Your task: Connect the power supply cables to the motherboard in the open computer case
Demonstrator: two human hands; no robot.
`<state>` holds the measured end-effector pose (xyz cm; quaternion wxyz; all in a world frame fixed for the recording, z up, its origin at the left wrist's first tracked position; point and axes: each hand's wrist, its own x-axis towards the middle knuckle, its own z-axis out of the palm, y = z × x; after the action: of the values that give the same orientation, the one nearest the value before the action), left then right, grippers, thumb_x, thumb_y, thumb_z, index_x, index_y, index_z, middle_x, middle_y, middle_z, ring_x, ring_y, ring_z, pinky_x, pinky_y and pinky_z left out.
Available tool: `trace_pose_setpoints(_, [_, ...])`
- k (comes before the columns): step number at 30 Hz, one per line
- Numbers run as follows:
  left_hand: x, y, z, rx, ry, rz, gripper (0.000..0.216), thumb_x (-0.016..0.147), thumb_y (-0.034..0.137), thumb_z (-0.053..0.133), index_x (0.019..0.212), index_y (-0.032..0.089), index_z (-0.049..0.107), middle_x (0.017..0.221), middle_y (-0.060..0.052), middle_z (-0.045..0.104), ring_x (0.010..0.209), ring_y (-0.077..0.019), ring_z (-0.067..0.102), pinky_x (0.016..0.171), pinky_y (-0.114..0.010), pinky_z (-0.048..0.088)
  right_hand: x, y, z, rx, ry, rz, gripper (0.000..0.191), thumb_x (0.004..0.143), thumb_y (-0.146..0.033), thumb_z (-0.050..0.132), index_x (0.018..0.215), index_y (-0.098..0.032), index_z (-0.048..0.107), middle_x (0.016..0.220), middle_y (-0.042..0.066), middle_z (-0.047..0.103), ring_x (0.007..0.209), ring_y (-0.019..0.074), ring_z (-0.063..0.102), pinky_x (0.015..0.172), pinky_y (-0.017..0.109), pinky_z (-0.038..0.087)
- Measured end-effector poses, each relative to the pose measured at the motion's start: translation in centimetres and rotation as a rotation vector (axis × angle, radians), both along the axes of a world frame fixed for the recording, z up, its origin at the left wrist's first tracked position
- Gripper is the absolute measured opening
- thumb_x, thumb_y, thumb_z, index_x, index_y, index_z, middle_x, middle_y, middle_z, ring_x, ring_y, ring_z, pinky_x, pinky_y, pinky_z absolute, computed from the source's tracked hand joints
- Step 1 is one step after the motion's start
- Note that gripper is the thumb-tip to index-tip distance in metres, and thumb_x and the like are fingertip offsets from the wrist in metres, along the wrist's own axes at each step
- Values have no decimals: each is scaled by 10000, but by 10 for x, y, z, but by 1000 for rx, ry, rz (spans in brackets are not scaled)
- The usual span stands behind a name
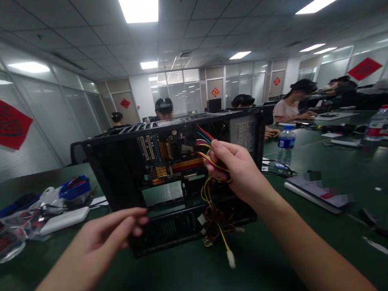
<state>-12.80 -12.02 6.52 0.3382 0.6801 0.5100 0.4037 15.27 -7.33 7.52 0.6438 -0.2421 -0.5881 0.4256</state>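
Power-supply cables (204,133), multicoloured, at the open-sided computer case (111,174) on the surface (182,284); probably light, limp, best taken by connectors (231,259). Right hand (233,159): grip clamped on cables. Left hand (116,230): empty, fingers slightly apart, near case.

Way in: PC case's (112,174) open side, just right of the left hand (119,228). Upper right blocked by right hand (229,160) gripping wires (205,133); below, tangled cables (217,218) drape over the lower rail (174,212) (white plug (231,259) hangs lowest). Bottle (285,142) near right flank tightens that side.
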Motion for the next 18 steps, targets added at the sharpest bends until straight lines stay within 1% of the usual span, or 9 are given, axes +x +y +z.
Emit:
trace_pose_setpoints(1, [19, 6, 4, -14, -32, -89, 446, 808, 627, 692, 1050, 269, 802, 1022, -79, 785, 861, -250, 705, 653, -310, 557, -2, -2, -1, 10, 11, -28, 510, 883, -617, 660, 686, -176, 497, 641, -13, 534, 484, 55, 352, 435, 197, 244])
trace_pose_setpoints(2, [41, 14, 7, -22, -112, -165, 494, 839, 640, 652, 1107, 248, 785, 1134, -106, 764, 946, -262, 701, 719, -329, 566, -4, -3, -2, 20, 14, -59, 506, 887, -621, 653, 691, -178, 507, 642, -10, 539, 492, 61, 366, 438, 197, 260])
trace_pose_setpoints(4, [86, 30, 13, -40, -381, -274, 539, 905, 653, 554, 1137, 211, 759, 1229, -130, 729, 1055, -266, 688, 783, -339, 567, -5, -6, -3, 39, 13, -111, 497, 892, -625, 645, 704, -178, 532, 645, -6, 543, 505, 71, 391, 440, 196, 284])
trace_pose_setpoints(6, [123, 43, 17, -83, -612, -337, 539, 944, 629, 510, 1125, 176, 740, 1206, -141, 733, 1080, -258, 685, 851, -351, 559, -4, -7, -5, 57, 19, -145, 481, 907, -611, 635, 719, -175, 557, 645, -8, 535, 510, 73, 403, 439, 194, 292])
trace_pose_setpoints(8, [144, 50, 17, -49, -754, -350, 463, 945, 568, 563, 1087, 162, 735, 1118, -124, 756, 1037, -233, 696, 867, -331, 550, -3, -6, -6, 60, 17, -173, 460, 924, -589, 624, 734, -173, 575, 653, -9, 531, 512, 72, 405, 441, 192, 302])
trace_pose_setpoints(10, [151, 53, 15, 20, -823, -335, 389, 912, 514, 646, 1023, 154, 743, 1031, -100, 768, 969, -214, 706, 849, -308, 548, -4, -6, -6, 54, -17, -199, 446, 938, -580, 606, 756, -174, 591, 676, -3, 554, 531, 80, 438, 458, 192, 337])
trace_pose_setpoints(13, [147, 54, 9, 164, -847, -275, 350, 890, 493, 688, 944, 155, 759, 945, -72, 770, 881, -196, 705, 803, -286, 547, -8, -6, -7, 91, -139, -213, 409, 955, -558, 585, 822, -175, 634, 714, 9, 589, 613, 109, 524, 536, 204, 426])
trace_pose_setpoints(16, [139, 55, 6, 310, -775, -222, 303, 919, 450, 673, 987, 176, 785, 976, -60, 775, 921, -189, 697, 848, -279, 540, -11, -4, -9, 158, -229, -222, 327, 980, -498, 576, 957, -188, 679, 794, 12, 622, 689, 119, 565, 614, 211, 476])
trace_pose_setpoints(18, [137, 55, 5, 334, -726, -245, 279, 928, 413, 671, 1049, 193, 793, 1043, -60, 778, 992, -202, 695, 906, -293, 537, -10, -2, -9, 158, -205, -241, 307, 983, -488, 577, 1057, -210, 680, 841, 12, 647, 688, 124, 583, 615, 221, 500])
